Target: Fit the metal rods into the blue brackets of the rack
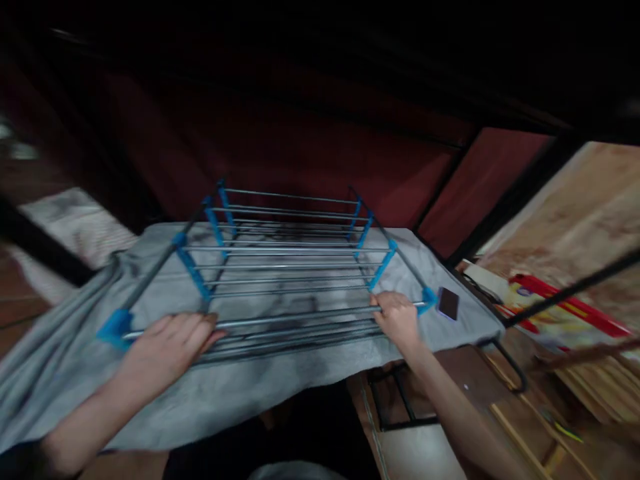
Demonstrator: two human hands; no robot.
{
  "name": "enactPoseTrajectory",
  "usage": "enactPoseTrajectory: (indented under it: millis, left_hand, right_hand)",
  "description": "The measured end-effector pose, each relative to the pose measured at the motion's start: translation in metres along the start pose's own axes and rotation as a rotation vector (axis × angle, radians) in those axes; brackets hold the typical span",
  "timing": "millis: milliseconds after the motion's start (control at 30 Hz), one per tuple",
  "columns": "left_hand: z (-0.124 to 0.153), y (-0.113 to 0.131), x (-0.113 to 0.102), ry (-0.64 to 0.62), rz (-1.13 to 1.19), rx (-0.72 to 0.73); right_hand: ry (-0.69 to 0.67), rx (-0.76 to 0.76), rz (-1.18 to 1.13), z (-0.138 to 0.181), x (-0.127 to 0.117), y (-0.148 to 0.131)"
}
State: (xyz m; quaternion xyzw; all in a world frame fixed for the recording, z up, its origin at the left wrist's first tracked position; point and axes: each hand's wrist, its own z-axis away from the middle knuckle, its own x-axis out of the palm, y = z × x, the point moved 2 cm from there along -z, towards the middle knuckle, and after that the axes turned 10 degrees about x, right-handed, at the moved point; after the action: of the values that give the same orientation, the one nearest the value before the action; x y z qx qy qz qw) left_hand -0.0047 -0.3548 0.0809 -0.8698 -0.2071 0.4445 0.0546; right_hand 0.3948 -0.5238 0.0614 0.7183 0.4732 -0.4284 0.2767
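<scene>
A metal rack (290,250) with blue plastic joints and several thin grey rods lies on a grey cloth (280,373). My left hand (173,340) is closed over the rack's near bar, close to the blue corner piece (116,328) at the left. Near the opposite end, my right hand (395,313) wraps around the same bar, just inside the right blue corner piece (427,300). The fingertips of both hands are partly hidden behind the bar.
A dark phone (448,303) rests on the cloth to the right. Dark red panels (310,147) stand behind the rack. Black metal bars (520,193) cross the right side, where a red and yellow package (555,313) and wooden pieces (595,387) sit.
</scene>
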Motion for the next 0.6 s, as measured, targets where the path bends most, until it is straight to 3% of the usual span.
enactPoseTrajectory:
  millis: [67,200,600]
  left_hand:
    - [0.006,0.000,0.001,-0.098,-0.209,0.087]
    - [0.011,-0.008,0.000,-0.162,-0.330,0.034]
    - [0.009,-0.008,-0.007,-0.214,-0.296,0.058]
  right_hand:
    - [0.111,-0.062,0.061,0.004,0.003,0.006]
    - [0.287,-0.105,0.157,0.005,0.011,0.027]
    - [0.335,-0.125,0.186,0.007,0.035,0.064]
